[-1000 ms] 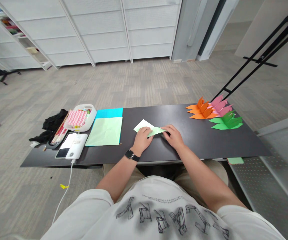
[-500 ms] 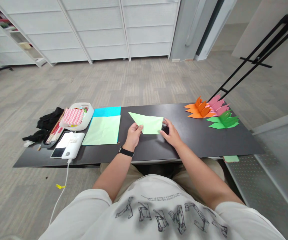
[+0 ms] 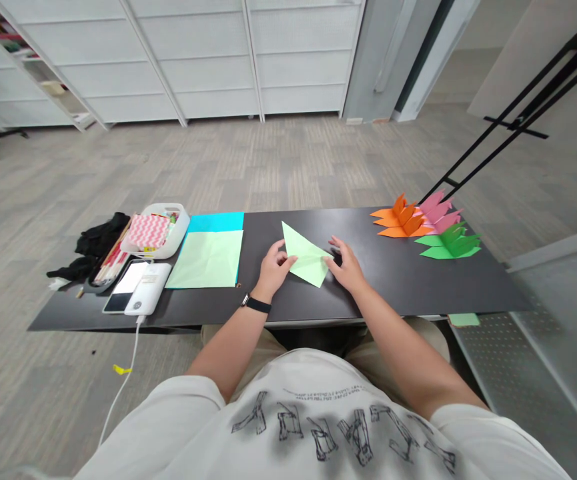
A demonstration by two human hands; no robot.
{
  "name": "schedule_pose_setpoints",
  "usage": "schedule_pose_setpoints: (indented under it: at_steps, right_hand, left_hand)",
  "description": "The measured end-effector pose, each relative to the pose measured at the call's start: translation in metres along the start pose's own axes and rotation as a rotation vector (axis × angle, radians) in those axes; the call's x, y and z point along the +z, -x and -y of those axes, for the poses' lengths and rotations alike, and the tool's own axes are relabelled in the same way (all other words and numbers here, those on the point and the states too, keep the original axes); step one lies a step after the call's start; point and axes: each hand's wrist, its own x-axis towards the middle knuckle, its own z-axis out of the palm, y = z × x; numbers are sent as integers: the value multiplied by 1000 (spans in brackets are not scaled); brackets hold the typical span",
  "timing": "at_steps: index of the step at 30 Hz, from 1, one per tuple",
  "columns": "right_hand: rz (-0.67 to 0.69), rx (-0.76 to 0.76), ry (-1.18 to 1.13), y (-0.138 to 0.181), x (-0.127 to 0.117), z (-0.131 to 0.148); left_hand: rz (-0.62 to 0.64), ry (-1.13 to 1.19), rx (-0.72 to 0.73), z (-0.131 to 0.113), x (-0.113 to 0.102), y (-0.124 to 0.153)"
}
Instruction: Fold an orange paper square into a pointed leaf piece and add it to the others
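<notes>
from my end, both bare hands are on one light green folded paper (image 3: 307, 257), mid table (image 3: 393, 293), right in front of the wearer. i read it as kite-like: one sharp point up and away on the left, another low toward the body, a crease across the middle. can't tell if it's flat on the tabletop or slightly raised.

left hand (image 3: 272, 269): pinching the paper's left edge, thumb on top, fingers curled beside and under it. dark watch band (image 3: 257, 305) on that wrist. right hand (image 3: 347, 269): half-curled at the right corner, thumb tip touching, fingers spread; i can't tell if it really grips.

left of the hands i've got a light green sheet (image 3: 205, 260) on top of a blue sheet (image 3: 218, 221), then a white power bank (image 3: 148, 289) overlapping a phone (image 3: 124, 293), and behind those a white basket (image 3: 181, 230) with a pink zigzag packet (image 3: 148, 231). far right, clustered close: orange paper flower (image 3: 398, 219), pink paper flower (image 3: 437, 212), green paper flower (image 3: 451, 242).
</notes>
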Motion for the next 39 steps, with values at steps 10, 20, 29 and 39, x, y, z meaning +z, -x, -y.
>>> schedule_pose_setpoints:
  at_steps: [10,20,29,39]
  right_hand:
    - [103,58,-29,2,-5,1]
    - [0,223,-164,-1,-3,-4]
    - [-100,147,-204,-2,-1,-7]
    - [-17,-96,-40,1,-1,-7]
  left_hand:
    - [-94,-621,164,-6,4,2]
    - [402,-635,348,-17,9,10]
    - [366,-758,280,-16,12,11]
    - [336,-818,277,-23,12,13]
